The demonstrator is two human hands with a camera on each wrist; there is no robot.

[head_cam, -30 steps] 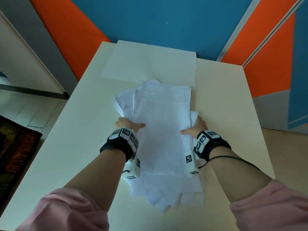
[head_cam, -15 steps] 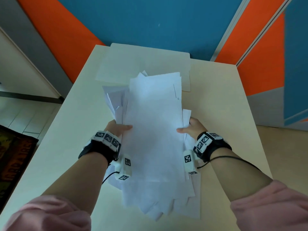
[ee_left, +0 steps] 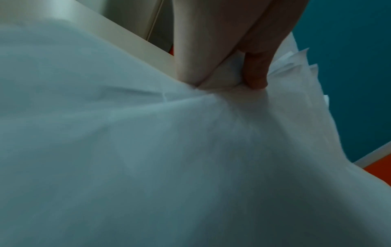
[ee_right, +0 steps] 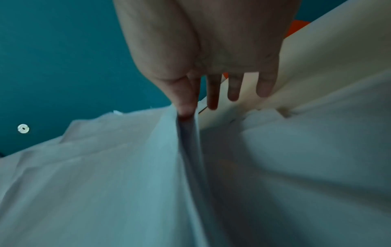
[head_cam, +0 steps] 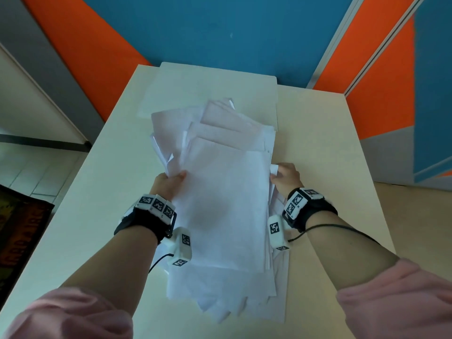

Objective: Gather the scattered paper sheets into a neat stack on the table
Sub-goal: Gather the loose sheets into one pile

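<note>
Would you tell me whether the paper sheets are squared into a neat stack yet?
Not yet: the paper sheets are fanned, with corners jutting at both ends, while the left hand and right hand grip the sides.

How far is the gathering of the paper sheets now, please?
Done: the sheets are collected in one pile on the table. In hand: the left hand and right hand pinch its two sides. Left: edges and corners are fanned out, so squaring and laying flat remain.
</note>
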